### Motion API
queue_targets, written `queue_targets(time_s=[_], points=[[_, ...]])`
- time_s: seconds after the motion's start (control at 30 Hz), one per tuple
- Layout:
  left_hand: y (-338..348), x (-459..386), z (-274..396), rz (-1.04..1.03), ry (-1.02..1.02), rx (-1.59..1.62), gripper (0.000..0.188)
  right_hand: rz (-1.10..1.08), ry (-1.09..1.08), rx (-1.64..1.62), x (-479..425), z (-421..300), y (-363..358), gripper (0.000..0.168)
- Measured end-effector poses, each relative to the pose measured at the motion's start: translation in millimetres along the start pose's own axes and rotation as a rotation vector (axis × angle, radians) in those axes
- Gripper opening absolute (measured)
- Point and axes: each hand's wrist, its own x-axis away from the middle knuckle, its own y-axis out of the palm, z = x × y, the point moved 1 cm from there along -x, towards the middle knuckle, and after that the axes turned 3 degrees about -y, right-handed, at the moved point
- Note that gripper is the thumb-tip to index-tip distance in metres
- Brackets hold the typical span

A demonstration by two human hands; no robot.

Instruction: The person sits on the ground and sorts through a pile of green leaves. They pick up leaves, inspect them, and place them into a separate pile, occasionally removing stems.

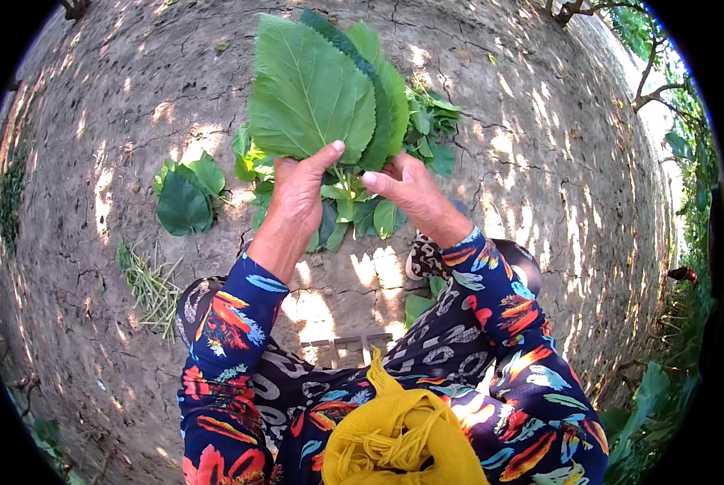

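My left hand (304, 185) holds several large green leaves with toothed edges (304, 91) by their stem end, thumb across the front leaf. At the right edge of these leaves is my right hand (407, 185), its thumb and fingers close around the lower edge or stems; the exact grip is partly hidden. Below and behind both hands lies a heap of green leaves (365, 215) on the ground, reaching to a leafy bunch (431, 115) at the upper right. A small stack of leaves (185, 203) rests separately to the left.
Left of my knee lies a pile of cut stalks (152, 291) on the cracked soil (125, 91). A slatted frame (343, 341) stands between my legs. A loose leaf (417, 309) is near my foot. Branches (647, 91) and foliage line the right side.
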Motion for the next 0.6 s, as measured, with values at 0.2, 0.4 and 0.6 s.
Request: queue_targets(time_s=[0.2,0.4,0.6], points=[[4,6,7,-0.035,-0.085,0.076,0.049,0.135,0.076,-0.155,-9,19,-21,0.025],[0,4,8,0.015,-0.137,0.142,0.045,0.157,0.073,-0.259,-9,19,-21,0.018],[0,5,6,-0.038,-0.162,0.097,0.047,0.224,0.098,-0.265,-5,7,-17,0.021]])
